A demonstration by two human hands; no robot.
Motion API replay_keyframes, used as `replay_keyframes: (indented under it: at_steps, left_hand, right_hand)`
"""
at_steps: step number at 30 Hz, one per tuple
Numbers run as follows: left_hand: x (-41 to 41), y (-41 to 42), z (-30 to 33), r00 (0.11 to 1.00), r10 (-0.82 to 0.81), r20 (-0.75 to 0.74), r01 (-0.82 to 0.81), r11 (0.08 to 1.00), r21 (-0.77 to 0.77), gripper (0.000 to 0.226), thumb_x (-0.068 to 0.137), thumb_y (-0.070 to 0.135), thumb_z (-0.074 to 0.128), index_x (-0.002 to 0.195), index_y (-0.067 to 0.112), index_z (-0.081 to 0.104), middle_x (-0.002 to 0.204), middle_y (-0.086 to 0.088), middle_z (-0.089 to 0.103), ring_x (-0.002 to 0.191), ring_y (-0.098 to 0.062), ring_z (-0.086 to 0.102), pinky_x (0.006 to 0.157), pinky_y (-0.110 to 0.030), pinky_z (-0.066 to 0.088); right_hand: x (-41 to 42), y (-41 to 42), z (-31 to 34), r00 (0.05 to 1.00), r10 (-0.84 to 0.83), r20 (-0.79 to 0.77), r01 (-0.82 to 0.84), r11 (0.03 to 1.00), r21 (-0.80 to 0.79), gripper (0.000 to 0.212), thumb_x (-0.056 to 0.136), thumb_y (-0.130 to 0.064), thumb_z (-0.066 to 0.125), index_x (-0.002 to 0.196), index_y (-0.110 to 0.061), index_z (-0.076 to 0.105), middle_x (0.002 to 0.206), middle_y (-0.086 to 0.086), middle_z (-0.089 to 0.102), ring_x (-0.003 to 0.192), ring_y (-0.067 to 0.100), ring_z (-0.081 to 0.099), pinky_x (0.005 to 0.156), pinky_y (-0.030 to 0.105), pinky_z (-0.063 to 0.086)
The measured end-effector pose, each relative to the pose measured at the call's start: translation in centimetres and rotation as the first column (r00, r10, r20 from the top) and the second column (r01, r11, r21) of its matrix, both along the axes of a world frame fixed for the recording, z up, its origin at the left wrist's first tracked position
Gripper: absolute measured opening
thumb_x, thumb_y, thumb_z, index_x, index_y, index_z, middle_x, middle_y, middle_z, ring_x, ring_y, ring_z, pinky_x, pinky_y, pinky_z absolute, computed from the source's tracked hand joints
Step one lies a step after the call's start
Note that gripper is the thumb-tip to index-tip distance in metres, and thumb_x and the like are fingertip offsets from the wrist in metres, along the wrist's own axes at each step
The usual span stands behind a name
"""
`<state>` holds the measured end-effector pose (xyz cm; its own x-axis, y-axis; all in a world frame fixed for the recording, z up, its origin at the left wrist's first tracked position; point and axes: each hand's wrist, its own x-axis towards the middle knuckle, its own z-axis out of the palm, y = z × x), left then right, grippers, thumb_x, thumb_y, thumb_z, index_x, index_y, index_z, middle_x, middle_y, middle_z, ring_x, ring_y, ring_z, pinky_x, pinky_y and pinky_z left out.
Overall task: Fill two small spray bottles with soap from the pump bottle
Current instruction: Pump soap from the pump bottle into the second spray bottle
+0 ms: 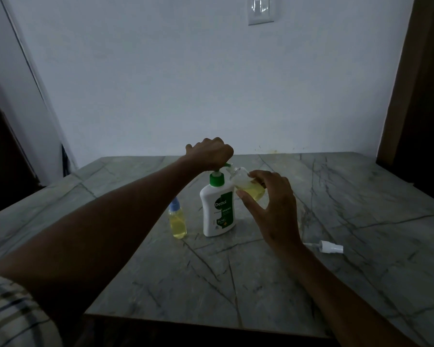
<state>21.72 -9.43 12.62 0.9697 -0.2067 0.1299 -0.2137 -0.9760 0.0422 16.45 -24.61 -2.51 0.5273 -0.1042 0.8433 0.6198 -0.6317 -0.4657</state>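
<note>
The white pump bottle (218, 211) stands upright near the middle of the grey veined table (336, 221), and its front label reads "Dettol" in white on a green panel; a smaller line below it seems to say "Original", but the dim light leaves that and the fine print underneath too blurred to be sure. The left hand (211, 152) is clenched over the top of the green pump head (217, 177), covering it so that only the collar and the tip of the spout show. The right hand (273, 209) grasps an open spray bottle (248, 186) between thumb and fingers, tilted with its mouth up against the spout; yellow liquid sits in its lower part, and the fingers hide much of its body. Just left of the pump bottle, apart from it, a second spray bottle (178, 222) stands upright, filled with yellow liquid and wearing a blue top whose shape is hard to make out. A white spray cap (328, 247) lies on its side on the table to the right, its thin tube partly behind the right wrist. A striped sleeve (13, 314) is cut off at the lower left corner. On the wall, a white switch plate (261, 10) is cut by the top edge.
</note>
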Motion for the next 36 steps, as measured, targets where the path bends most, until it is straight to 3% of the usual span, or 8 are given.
replay_keyframes:
  at_steps: [10, 13, 16, 20, 24, 28, 32, 36]
  left_hand:
    - [0.7, 0.0, -1.0, 0.999, 0.025, 0.035, -0.025, 1.000, 0.008, 0.028, 0.099, 0.025, 0.043, 0.072, 0.018, 0.044, 0.102, -0.006, 0.052, 0.090, -0.025, 0.051, 0.088, -0.052, 0.036]
    - [0.3, -0.1, -0.8, 0.999, 0.038, -0.002, -0.038, 0.999, 0.019, 0.024, 0.080, 0.039, 0.035, 0.071, 0.018, 0.042, 0.101, -0.008, 0.052, 0.079, -0.020, 0.048, 0.085, -0.053, 0.037]
    - [0.5, 0.0, -0.4, 0.999, 0.039, -0.019, -0.039, 0.999, 0.012, 0.026, 0.066, 0.041, 0.031, 0.071, 0.019, 0.044, 0.102, -0.008, 0.056, 0.080, -0.021, 0.050, 0.087, -0.055, 0.040]
    - [0.3, -0.2, 0.1, 1.000, 0.028, 0.007, -0.028, 0.999, 0.031, 0.028, 0.070, 0.040, 0.029, 0.071, 0.017, 0.045, 0.097, -0.006, 0.056, 0.081, -0.020, 0.051, 0.086, -0.052, 0.035]
    - [0.9, 0.0, -0.8, 0.999, 0.014, 0.050, -0.016, 0.999, 0.036, 0.025, 0.097, 0.024, 0.040, 0.080, 0.009, 0.052, 0.107, -0.008, 0.059, 0.099, -0.029, 0.055, 0.090, -0.052, 0.036]
    - [0.5, 0.0, -0.9, 0.996, 0.031, 0.078, -0.033, 0.999, 0.026, 0.028, 0.099, 0.021, 0.040, 0.072, 0.015, 0.043, 0.093, -0.004, 0.047, 0.092, -0.027, 0.048, 0.092, -0.055, 0.034]
    - [0.0, -0.2, -0.4, 1.000, 0.030, -0.003, -0.030, 0.999, 0.019, 0.027, 0.082, 0.038, 0.032, 0.072, 0.017, 0.046, 0.097, -0.006, 0.054, 0.092, -0.027, 0.054, 0.092, -0.053, 0.037]
    - [0.4, 0.1, -0.1, 0.999, 0.036, -0.028, -0.037, 0.999, -0.026, 0.030, 0.068, 0.039, 0.028, 0.073, 0.018, 0.049, 0.104, -0.008, 0.064, 0.091, -0.026, 0.058, 0.090, -0.053, 0.041]
  right_hand:
    - [0.0, 0.0, 0.0, 1.000, 0.016, 0.003, -0.015, 1.000, -0.014, 0.049, 0.091, -0.055, 0.063, 0.126, -0.021, 0.059, 0.118, -0.002, 0.062, 0.106, 0.006, 0.049, 0.085, 0.042, 0.052]
    - [-0.1, -0.1, 0.0, 1.000, 0.020, -0.004, -0.020, 1.000, -0.004, 0.049, 0.091, -0.053, 0.065, 0.127, -0.021, 0.058, 0.119, -0.002, 0.062, 0.106, 0.007, 0.049, 0.086, 0.043, 0.052]
    - [-0.3, -0.2, 0.0, 1.000, 0.022, 0.002, -0.022, 1.000, -0.004, 0.047, 0.091, -0.051, 0.066, 0.126, -0.021, 0.059, 0.119, -0.002, 0.062, 0.106, 0.007, 0.050, 0.086, 0.043, 0.052]
    - [-0.1, -0.1, -0.1, 1.000, 0.013, -0.007, -0.013, 1.000, -0.011, 0.047, 0.091, -0.052, 0.067, 0.127, -0.022, 0.058, 0.120, -0.002, 0.062, 0.107, 0.006, 0.049, 0.088, 0.042, 0.052]
    - [0.0, -0.1, -0.1, 1.000, 0.017, -0.004, -0.017, 1.000, 0.000, 0.046, 0.090, -0.049, 0.070, 0.125, -0.021, 0.060, 0.119, -0.002, 0.063, 0.106, 0.008, 0.051, 0.086, 0.041, 0.052]
    - [0.0, 0.0, -0.1, 1.000, 0.017, 0.008, -0.017, 1.000, -0.011, 0.046, 0.090, -0.048, 0.071, 0.125, -0.020, 0.060, 0.118, -0.002, 0.063, 0.105, 0.008, 0.050, 0.085, 0.041, 0.052]
    - [-0.2, -0.1, 0.0, 1.000, 0.027, -0.004, -0.027, 1.000, 0.003, 0.046, 0.091, -0.050, 0.068, 0.125, -0.021, 0.060, 0.118, -0.003, 0.062, 0.105, 0.010, 0.051, 0.085, 0.043, 0.052]
    - [-0.2, -0.2, -0.1, 0.999, 0.042, -0.019, -0.041, 0.999, 0.017, 0.045, 0.091, -0.049, 0.069, 0.126, -0.022, 0.059, 0.119, -0.004, 0.061, 0.106, 0.009, 0.050, 0.087, 0.043, 0.050]
